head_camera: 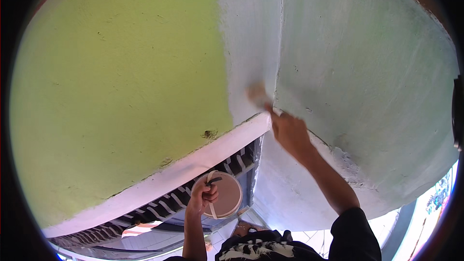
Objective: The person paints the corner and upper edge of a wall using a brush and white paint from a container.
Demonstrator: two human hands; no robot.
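My right hand (pixel 291 132) grips a paintbrush (pixel 258 94), blurred by motion. Its bristles are at a whitish strip (pixel 250 43) of wall, just left of the corner line. In my left hand (pixel 204 195) is the pale handle strap (pixel 212 210) of a round bucket (pixel 240 192), which hangs below the walls' lower edge. A dark object (pixel 214 181) pokes out of the same fist; I cannot tell what it is. Inside the bucket the surface looks pale pinkish, partly hidden by my hand.
Yellow-green wall (pixel 127 61) spreads left of the whitish strip. The right wall (pixel 362 72) is streaked pale green and white. Below the green wall runs a pale ledge (pixel 203 152), with a dark slatted opening (pixel 163 203) under it. Light floor tiles (pixel 315 239) show lower down.
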